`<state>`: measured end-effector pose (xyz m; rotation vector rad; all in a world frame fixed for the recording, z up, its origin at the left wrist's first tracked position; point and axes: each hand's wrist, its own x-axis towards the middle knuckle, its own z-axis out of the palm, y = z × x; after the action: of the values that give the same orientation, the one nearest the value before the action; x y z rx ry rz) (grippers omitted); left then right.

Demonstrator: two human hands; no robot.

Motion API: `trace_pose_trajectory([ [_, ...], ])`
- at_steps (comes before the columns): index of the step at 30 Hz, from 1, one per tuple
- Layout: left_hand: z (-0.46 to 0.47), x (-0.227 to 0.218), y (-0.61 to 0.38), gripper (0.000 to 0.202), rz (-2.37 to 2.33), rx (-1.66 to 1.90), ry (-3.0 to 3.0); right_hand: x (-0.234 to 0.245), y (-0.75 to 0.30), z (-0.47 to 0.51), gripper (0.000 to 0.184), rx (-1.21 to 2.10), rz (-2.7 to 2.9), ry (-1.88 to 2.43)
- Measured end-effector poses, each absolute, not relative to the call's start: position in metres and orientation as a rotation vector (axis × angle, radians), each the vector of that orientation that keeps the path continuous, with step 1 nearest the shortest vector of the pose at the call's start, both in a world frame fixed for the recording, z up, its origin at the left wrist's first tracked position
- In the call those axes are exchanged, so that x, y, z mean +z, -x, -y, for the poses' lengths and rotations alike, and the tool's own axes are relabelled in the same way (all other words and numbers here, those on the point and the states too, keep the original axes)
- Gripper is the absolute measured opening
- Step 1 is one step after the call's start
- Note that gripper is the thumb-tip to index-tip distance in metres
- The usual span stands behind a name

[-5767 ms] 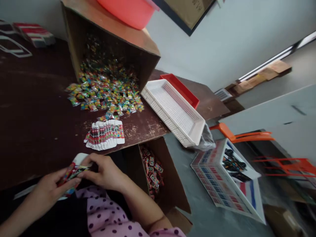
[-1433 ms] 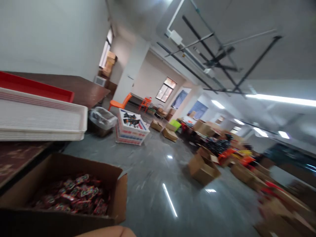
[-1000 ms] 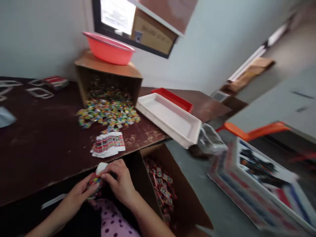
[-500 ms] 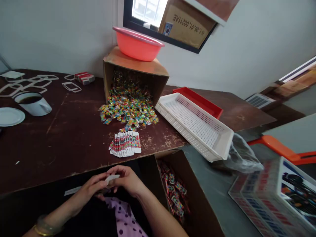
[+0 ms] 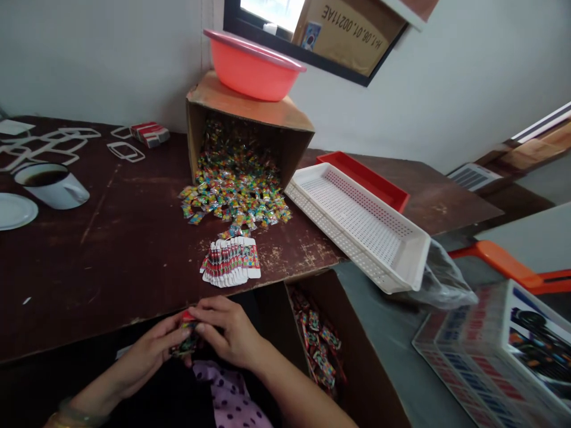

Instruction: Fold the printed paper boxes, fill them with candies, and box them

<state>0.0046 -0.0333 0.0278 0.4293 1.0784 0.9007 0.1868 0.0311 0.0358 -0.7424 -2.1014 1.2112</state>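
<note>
My left hand (image 5: pixel 154 351) and my right hand (image 5: pixel 225 330) meet just below the table's front edge, both closed on one small colourful packet (image 5: pixel 186 340) held between them. Most of the packet is hidden by my fingers. A fanned stack of red-and-white printed cards (image 5: pixel 231 261) lies on the dark table (image 5: pixel 89 249) just beyond my hands. Behind it a heap of small bright wrapped candies (image 5: pixel 232 199) spills from a cardboard box lying on its side (image 5: pixel 250 116).
A pink basin (image 5: pixel 252 56) sits on the tipped box. A white perforated tray (image 5: pixel 361 223) overhangs the table's right edge, a red tray (image 5: pixel 363 178) behind it. A mug (image 5: pixel 51 184) and plate (image 5: pixel 13 211) stand far left. An open carton of filled packets (image 5: pixel 319 348) sits on the floor at right.
The camera swung out across the room and back to the table. My hands stayed together at the table's edge; the white piece seen between my fingers half a second ago is now covered.
</note>
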Motion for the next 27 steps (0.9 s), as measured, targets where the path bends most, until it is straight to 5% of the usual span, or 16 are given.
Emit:
trace_pose_trajectory([
  [8,0.022,0.036,-0.016,0.047,-0.986,0.755,-0.513,0.073,-0.259,-0.04,0.023,1.219,1.84,1.123],
  [13,0.013,0.027,-0.011,0.049,-1.14,0.731,-0.699,0.084,-0.348,-0.073,0.011,0.628,2.223,1.498],
  [17,0.012,0.004,-0.014,0.049,-1.123,0.684,-0.748,0.031,-0.312,-0.111,0.065,0.622,2.339,1.285],
  [19,0.012,-0.004,-0.015,0.046,-1.119,0.669,-0.771,0.005,-0.289,-0.132,0.058,0.659,2.389,1.135],
  [22,0.012,-0.006,-0.015,0.046,-1.135,0.7,-0.761,-0.01,-0.277,-0.149,0.023,0.658,2.35,1.083],
  [27,0.005,0.01,-0.019,0.051,-1.046,0.82,-0.581,0.007,-0.266,-0.1,0.033,0.591,2.185,1.097],
])
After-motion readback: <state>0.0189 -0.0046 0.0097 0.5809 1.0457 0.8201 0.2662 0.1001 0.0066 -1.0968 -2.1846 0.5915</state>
